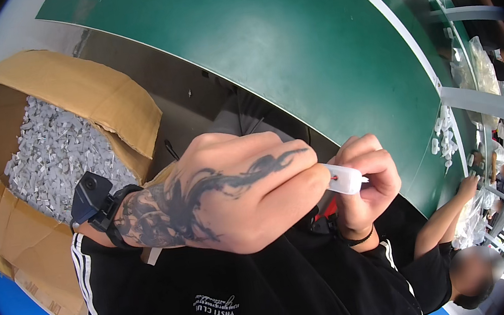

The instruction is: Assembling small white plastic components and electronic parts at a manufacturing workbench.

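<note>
A small white plastic piece [347, 180] with rounded edges is held up in front of my chest. A red spot shows near its left end, and a small white tip sticks out on its right. My right hand [376, 170] is closed around it with curled fingers. From the other side, my left hand [249, 189], tattooed across its back, has thumb and forefinger pressed together at the piece's left end. The remaining left fingers are curled under and hidden, so whether they hold anything more cannot be seen.
A large open cardboard box [125, 97] at the left holds a heap of small white and grey plastic pieces [63, 155]. The green table [263, 43] stretches ahead. White parts [445, 140] lie at its right side. A co-worker's arm [448, 215] reaches in at the right.
</note>
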### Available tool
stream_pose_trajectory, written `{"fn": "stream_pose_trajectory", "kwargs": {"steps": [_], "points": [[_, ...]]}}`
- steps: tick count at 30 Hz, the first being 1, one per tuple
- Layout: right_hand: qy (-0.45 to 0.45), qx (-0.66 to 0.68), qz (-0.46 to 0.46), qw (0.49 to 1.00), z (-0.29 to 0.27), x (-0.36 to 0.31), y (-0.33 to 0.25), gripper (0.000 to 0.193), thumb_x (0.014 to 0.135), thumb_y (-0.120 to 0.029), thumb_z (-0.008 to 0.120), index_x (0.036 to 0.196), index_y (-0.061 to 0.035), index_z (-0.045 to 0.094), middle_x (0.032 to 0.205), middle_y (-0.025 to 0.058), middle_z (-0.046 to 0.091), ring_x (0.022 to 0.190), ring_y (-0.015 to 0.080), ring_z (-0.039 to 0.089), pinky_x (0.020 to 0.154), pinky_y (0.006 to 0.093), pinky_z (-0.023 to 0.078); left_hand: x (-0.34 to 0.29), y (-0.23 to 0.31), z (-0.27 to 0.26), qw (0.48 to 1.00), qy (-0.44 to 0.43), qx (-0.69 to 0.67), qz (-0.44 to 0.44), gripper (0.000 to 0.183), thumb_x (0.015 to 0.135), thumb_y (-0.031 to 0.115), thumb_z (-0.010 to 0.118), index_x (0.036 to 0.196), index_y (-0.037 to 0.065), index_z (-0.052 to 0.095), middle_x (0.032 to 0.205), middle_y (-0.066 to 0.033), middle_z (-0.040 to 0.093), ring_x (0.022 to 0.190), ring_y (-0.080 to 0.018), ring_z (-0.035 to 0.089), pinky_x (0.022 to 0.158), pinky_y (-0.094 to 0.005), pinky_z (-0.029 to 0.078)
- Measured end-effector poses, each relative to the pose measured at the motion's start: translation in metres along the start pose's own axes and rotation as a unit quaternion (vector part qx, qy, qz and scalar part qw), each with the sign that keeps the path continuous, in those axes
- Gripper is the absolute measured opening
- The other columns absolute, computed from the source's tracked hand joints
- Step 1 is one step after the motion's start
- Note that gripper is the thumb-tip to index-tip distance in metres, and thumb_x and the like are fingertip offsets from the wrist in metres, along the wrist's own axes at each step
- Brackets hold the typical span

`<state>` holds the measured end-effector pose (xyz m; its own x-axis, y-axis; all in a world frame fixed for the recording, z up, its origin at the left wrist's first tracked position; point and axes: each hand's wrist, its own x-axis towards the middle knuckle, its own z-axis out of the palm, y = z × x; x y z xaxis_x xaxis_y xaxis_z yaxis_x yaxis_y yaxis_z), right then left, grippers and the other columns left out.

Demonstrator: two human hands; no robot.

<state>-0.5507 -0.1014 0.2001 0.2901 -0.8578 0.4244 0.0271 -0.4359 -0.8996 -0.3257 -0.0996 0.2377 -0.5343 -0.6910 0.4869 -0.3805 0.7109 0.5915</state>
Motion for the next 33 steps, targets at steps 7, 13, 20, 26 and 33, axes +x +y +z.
{"fn": "stream_pose_trajectory", "kwargs": {"steps": [7,13,20,26,33], "points": [[-0.033,0.089,0.042,0.995,0.019,0.003,0.004,0.017,0.086,-0.004,0.057,0.095,0.0002,0.044,0.082,0.0128,0.052,0.067,0.0113,0.044,0.058,0.0235,0.038,-0.001,-0.006,0.008,0.990,0.099,-0.084,-0.056,0.034,0.068,0.014,0.080,0.095,0.001,0.065,0.085,-0.0076,0.063,0.070,-0.0211,0.065,0.057,-0.0289,0.052],[-0.023,-0.003,0.104,0.994,0.012,0.016,-0.003,0.016,0.085,-0.009,0.058,0.089,-0.0033,0.043,0.081,0.0089,0.051,0.070,0.0141,0.044,0.061,0.0249,0.037,-0.006,-0.011,-0.001,0.994,0.101,-0.030,-0.021,0.026,0.073,0.018,0.076,0.091,0.003,0.065,0.086,-0.0050,0.061,0.071,-0.0181,0.063,0.057,-0.0282,0.055],[0.077,0.029,0.343,0.936,-0.192,0.145,0.105,0.024,0.097,-0.020,0.054,0.113,-0.0023,0.057,0.090,-0.0024,0.056,0.070,0.0008,0.049,0.061,0.0176,0.040,-0.164,-0.068,-0.164,0.825,0.284,0.305,-0.383,0.009,0.082,0.011,0.069,0.086,0.004,0.072,0.079,-0.0076,0.070,0.066,-0.0122,0.063,0.059,-0.0241,0.049],[0.157,0.095,0.415,0.891,-0.430,0.215,0.242,0.038,0.097,-0.018,0.053,0.130,0.0001,0.049,0.113,0.0038,0.059,0.098,0.0080,0.057,0.086,0.0193,0.047,-0.456,-0.155,-0.205,0.519,0.171,0.424,-0.723,0.029,0.072,0.029,0.075,0.086,0.007,0.064,0.092,-0.0129,0.068,0.087,-0.0290,0.065,0.076,-0.0387,0.052],[0.222,-0.081,0.289,0.928,-0.317,0.146,0.150,0.050,0.097,-0.020,0.052,0.142,-0.0042,0.037,0.138,0.0091,0.043,0.122,0.0196,0.046,0.102,0.0292,0.037,-0.488,-0.126,-0.146,0.482,0.055,0.477,-0.733,0.017,0.077,0.023,0.063,0.083,0.007,0.059,0.085,-0.0133,0.066,0.088,-0.0323,0.064,0.078,-0.0418,0.050]]}}
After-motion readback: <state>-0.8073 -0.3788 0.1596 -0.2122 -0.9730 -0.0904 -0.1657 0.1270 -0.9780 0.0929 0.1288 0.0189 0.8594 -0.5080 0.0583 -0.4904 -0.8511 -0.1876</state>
